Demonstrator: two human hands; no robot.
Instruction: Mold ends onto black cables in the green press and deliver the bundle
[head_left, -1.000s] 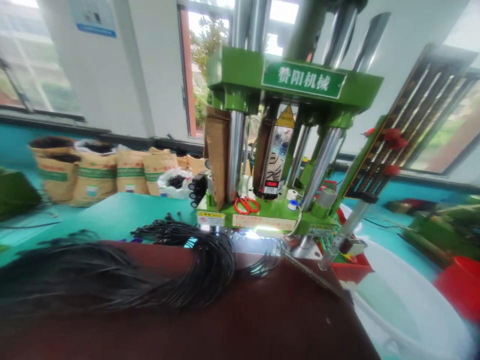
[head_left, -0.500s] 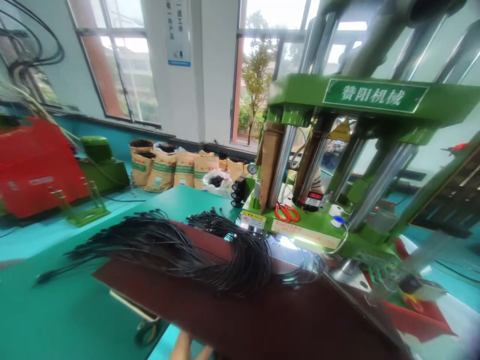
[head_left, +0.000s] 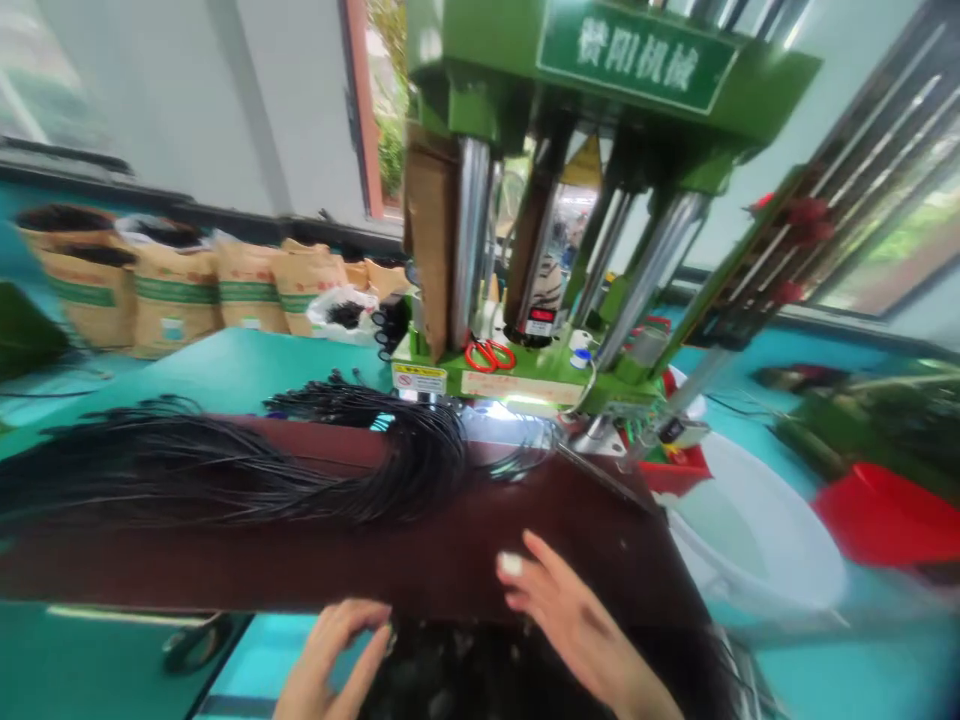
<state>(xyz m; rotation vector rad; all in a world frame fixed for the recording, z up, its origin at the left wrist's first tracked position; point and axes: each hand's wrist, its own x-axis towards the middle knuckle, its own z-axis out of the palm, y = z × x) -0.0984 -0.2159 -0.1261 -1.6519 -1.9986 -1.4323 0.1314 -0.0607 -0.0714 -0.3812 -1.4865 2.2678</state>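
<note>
My left hand (head_left: pixel 334 655) hovers at the near edge of the dark red table (head_left: pixel 465 565), fingers curled and spread, holding nothing. A little further right, my right hand (head_left: pixel 574 620) reaches over the same edge, fingers apart and empty. A thick bundle of black cables (head_left: pixel 247 465) lies across the table, curling towards the base of the green press machine (head_left: pixel 555 200). A dark mass of what may be more cables (head_left: pixel 465 670) sits below the table edge between my hands; it is blurred.
Red scissors (head_left: pixel 489 354) lie on the machine's base. Brown sacks (head_left: pixel 180 295) line the far wall. A white tub (head_left: pixel 757 530) and a red tub (head_left: pixel 885 515) stand at the right. Teal floor (head_left: pixel 225 365) lies beyond the table.
The view swung left, then back right and down. Both my hands have come into sight at the table's near edge.
</note>
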